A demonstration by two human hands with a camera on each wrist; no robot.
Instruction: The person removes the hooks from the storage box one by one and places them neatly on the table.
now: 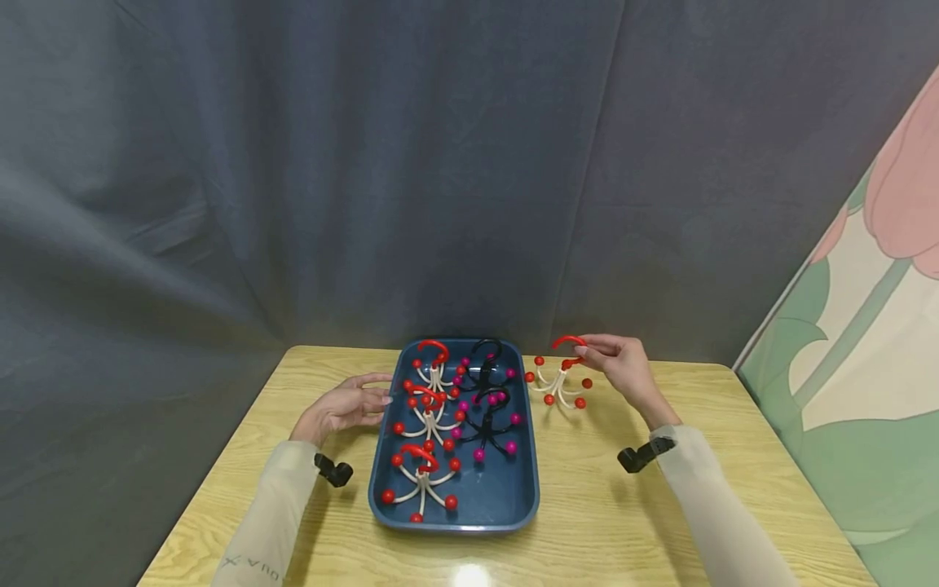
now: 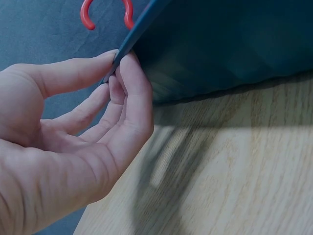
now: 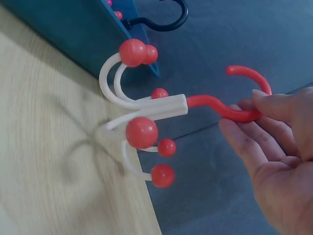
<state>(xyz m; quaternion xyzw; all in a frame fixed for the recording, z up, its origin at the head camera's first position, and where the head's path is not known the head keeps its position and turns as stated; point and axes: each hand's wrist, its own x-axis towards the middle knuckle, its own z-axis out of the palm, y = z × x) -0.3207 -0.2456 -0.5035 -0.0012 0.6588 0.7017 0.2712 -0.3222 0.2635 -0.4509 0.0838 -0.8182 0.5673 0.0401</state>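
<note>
My right hand (image 1: 622,367) pinches the red hook of a white multi-arm hook hanger (image 3: 161,108) with red ball tips. It holds the hanger by the tray's right side, and a shadow falls on the wood below. At the tray's left side my left hand (image 1: 350,405) grips the rim between thumb and fingers, clearest in the left wrist view. The blue tray (image 1: 493,494) carries several hangers. White ones with red hooks, such as the front one (image 1: 421,483), stand along its left. Black ones with magenta balls, such as this hanger (image 1: 487,427), stand on the right.
A light wooden table (image 1: 587,505) lies under the tray. Behind it hangs a dark grey curtain (image 1: 455,179). A wall panel with a flower print (image 1: 866,342) rises on the right. Small black cameras are strapped to both wrists.
</note>
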